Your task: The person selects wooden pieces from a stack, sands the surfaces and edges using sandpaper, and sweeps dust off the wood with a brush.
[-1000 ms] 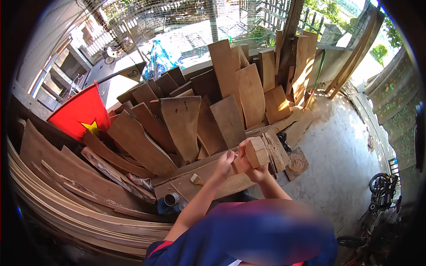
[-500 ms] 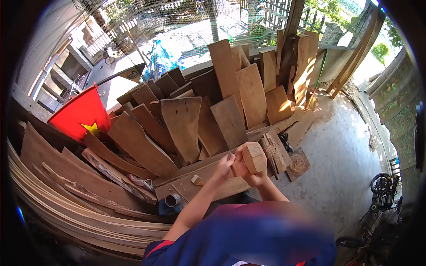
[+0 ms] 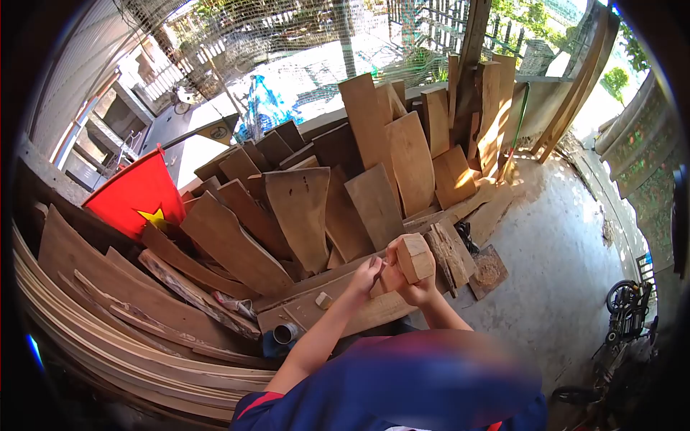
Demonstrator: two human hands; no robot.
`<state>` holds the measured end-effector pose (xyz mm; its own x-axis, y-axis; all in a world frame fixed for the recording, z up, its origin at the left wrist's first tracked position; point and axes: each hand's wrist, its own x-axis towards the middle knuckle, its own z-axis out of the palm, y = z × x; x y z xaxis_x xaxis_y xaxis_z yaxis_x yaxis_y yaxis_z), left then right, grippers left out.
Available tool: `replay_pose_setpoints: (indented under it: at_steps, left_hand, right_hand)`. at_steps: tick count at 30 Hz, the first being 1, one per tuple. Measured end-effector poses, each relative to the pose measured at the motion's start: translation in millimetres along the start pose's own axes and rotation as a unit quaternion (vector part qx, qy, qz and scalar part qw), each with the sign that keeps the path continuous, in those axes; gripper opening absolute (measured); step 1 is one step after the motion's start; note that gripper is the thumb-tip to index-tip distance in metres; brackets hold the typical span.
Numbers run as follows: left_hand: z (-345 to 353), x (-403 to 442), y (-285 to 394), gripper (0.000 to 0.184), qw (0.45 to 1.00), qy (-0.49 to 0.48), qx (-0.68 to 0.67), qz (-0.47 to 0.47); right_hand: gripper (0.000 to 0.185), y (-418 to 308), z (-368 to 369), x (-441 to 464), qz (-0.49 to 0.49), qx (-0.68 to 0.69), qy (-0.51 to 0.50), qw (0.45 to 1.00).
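My right hand [image 3: 413, 291] is wrapped round a pale wooden block [image 3: 415, 258] with angled faces and holds it up over the bench. Close beside it on the left, my left hand [image 3: 365, 279] is closed, fingers pinched near the block's side. A thin dark thing shows at its fingertips, too small to name. Below both hands runs a wooden bench plank [image 3: 388, 307]. On it, left of my left forearm, lies a small brush [image 3: 324, 300], partly hidden by the arm. An open metal can [image 3: 285, 333] stands by the bench's left end.
Many boards [image 3: 296, 215] lean in rows ahead. Long curved planks [image 3: 144, 359] are stacked at left, below a red flag with a yellow star [image 3: 136, 194]. Rough wood pieces [image 3: 451, 255] lie right of the block. A dark wheeled thing [image 3: 624, 316] stands on the concrete floor at far right.
The view has tilted slightly, so the surroundings sit a little lower. My left hand has shifted slightly against the block, which my right hand still holds.
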<state>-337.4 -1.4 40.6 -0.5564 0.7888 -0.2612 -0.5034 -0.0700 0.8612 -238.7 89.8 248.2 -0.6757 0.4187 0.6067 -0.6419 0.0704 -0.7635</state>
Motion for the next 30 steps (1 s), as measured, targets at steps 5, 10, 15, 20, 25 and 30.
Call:
replay_pose_setpoints:
  at_steps: [5, 10, 15, 20, 25, 30]
  left_hand:
    - [15.5, -16.3, 32.2, 0.024, 0.994, 0.034, -0.040, -0.097]
    - [70.8, -51.8, 105.2, 0.025, 0.998, -0.014, -0.052, 0.008]
    - [10.9, -8.7, 7.7, 0.028, 0.999, 0.037, -0.013, -0.022]
    - [26.3, -24.9, 42.8, 0.027, 0.995, 0.040, -0.036, -0.080]
    - [69.4, -53.6, 105.8, 0.027, 0.999, -0.018, -0.027, 0.029]
    - [15.2, -14.4, 14.4, 0.026, 0.999, 0.027, 0.021, 0.010]
  right_hand:
    - [0.032, -1.8, -2.9, 0.1, -0.007, -0.013, -0.027, 1.000]
    - [0.030, -2.4, -6.4, -7.5, 0.018, -0.005, 0.013, 1.000]
    - [0.028, 0.7, -8.0, -6.6, 0.021, -0.002, 0.028, 0.999]
    - [0.025, -2.4, -5.9, -7.8, 0.026, -0.009, 0.019, 0.999]
    - [0.024, -7.1, -6.4, -4.9, 0.004, -0.041, 0.030, 0.999]
    - [0.026, 2.6, -5.5, -6.7, 0.024, 0.000, 0.057, 0.998]
